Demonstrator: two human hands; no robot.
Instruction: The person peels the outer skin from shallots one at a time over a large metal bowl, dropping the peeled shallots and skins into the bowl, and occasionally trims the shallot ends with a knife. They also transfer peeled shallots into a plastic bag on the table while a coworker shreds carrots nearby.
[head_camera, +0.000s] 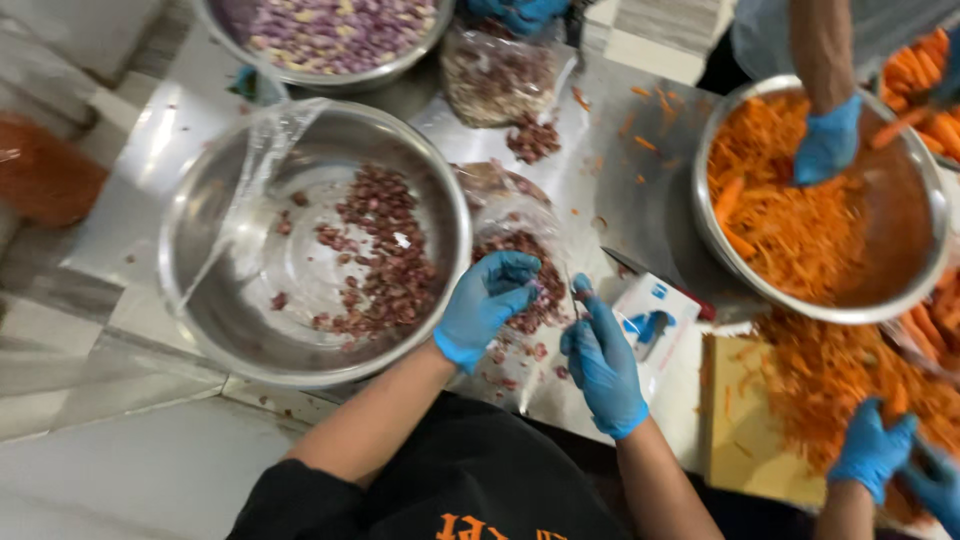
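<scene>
Both gloved hands meet over a clear bag of reddish-brown peanuts (520, 262) lying open on the steel table (610, 180), just beside the rim of a large steel bowl (200, 300). The left hand (487, 305) pinches something small at its fingertips, the fingers drawn narrow around it; the right hand (603, 362) is curled close, its fingers (583, 292) nearly touching the left ones, though what it holds is too small to tell. Judging by the layout, the work looks partly done: a scatter of peanuts (380, 255) already lies in the bowl, while a good heap remains in the bag under the fingers. Another bowl (330, 30) of paler nuts stands beyond. To the right, other people's gloved hands work shredded carrot (790, 225) in a separate bowl
</scene>
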